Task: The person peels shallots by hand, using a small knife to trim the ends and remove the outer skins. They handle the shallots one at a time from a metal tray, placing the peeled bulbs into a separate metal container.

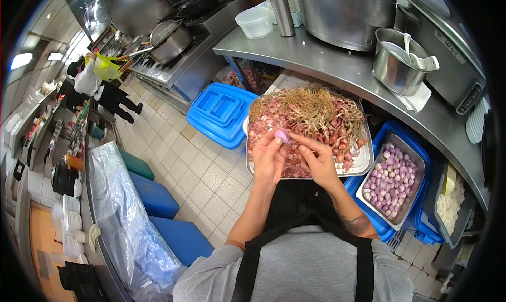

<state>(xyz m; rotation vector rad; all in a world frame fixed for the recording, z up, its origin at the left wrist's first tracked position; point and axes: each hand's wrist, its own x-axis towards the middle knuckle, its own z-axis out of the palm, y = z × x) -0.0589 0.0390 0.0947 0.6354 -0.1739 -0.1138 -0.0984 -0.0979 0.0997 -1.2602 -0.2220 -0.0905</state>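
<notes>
from the head camera, you are looking down at your own two hands over a metal tray (363, 162) heaped with unpeeled shallots (274, 120) and a tangle of dry roots and skins (311, 109). your left hand (269, 157) holds a single peeled shallot (282, 136) at the fingertips, thumb and forefinger pinched on it, the other fingers curled loosely below. your right hand (316, 159) is just beside it, its fingertips pressed together and touching the same shallot from the right side, so both hands meet on it. the shallot sits raised a little above the heap, near the middle of the tray's near half.

to the right of the tray, lower down, a second steel pan (369, 194) holds peeled shallots, pale purple and smooth; it rests on a blue crate (382, 231). further right a dark tub (440, 220) holds pale trimmings. to the left of the tray a blue crate lid (221, 109) lies near the tiled floor (195, 165).

above, a curved steel counter (337, 65) carries a metal pot (395, 65) with white ladles in it, a large stockpot (348, 12), a steel flask (280, 9) and a clear plastic tub (255, 22). far off on the left, another person (97, 83) in a white top stands at a stove by a wok (169, 41). you wear a grey shirt with a black apron (295, 217).
</notes>
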